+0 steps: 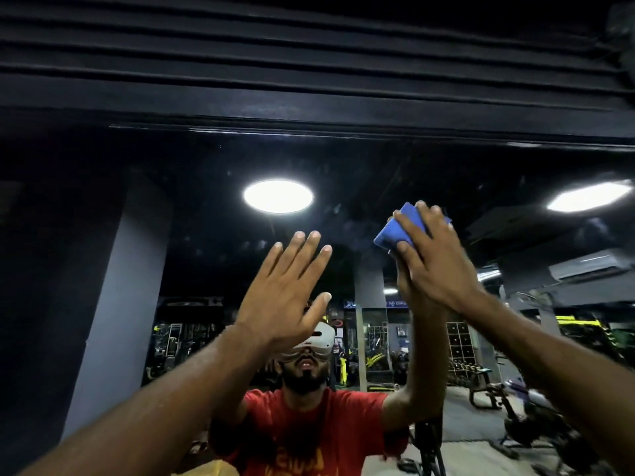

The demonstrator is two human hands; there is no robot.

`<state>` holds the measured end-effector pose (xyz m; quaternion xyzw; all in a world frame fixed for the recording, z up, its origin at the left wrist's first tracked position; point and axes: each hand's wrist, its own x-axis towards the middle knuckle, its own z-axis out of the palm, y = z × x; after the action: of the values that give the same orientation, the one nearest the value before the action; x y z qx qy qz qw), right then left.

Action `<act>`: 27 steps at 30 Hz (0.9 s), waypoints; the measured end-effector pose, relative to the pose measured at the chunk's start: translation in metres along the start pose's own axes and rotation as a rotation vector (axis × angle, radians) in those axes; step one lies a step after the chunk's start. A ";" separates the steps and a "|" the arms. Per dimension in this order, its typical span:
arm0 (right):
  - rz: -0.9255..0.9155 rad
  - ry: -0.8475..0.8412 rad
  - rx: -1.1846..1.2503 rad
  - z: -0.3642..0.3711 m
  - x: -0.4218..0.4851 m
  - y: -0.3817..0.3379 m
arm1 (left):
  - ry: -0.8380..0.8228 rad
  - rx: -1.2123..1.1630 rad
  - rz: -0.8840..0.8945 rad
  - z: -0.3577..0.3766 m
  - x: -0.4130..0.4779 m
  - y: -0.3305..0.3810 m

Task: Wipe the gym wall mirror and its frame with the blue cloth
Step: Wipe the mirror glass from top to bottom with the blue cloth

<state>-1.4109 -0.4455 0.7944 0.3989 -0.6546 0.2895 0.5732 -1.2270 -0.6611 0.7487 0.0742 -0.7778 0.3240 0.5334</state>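
The wall mirror [192, 214] fills the lower two thirds of the view, with its dark top frame [343, 127] running across above it. My right hand [434, 259] is raised high and presses the folded blue cloth [395, 231] flat against the glass, fingers spread straight over it. My left hand [285, 300] is lifted in front of the mirror with straight, spread fingers and holds nothing; whether it touches the glass I cannot tell. Part of the cloth is hidden under my right palm.
Black ribbed wall panels [309, 56] sit above the frame. The glass reflects a person in a red shirt, round ceiling lights [278, 196], a grey pillar [113, 324] and gym machines [515, 400] at the lower right.
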 end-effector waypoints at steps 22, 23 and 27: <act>-0.055 0.005 -0.003 -0.017 -0.016 0.084 | -0.002 0.000 -0.013 0.013 0.056 0.098; -0.114 -0.014 -0.023 -0.013 -0.039 0.083 | -0.011 -0.001 -0.020 0.013 0.057 0.100; -0.402 -0.077 -0.119 -0.005 -0.119 0.105 | 0.014 -0.051 -0.042 0.007 0.060 0.113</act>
<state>-1.4952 -0.3647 0.6867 0.4976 -0.5994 0.1148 0.6163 -1.3098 -0.5637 0.7523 0.0749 -0.7802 0.2934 0.5474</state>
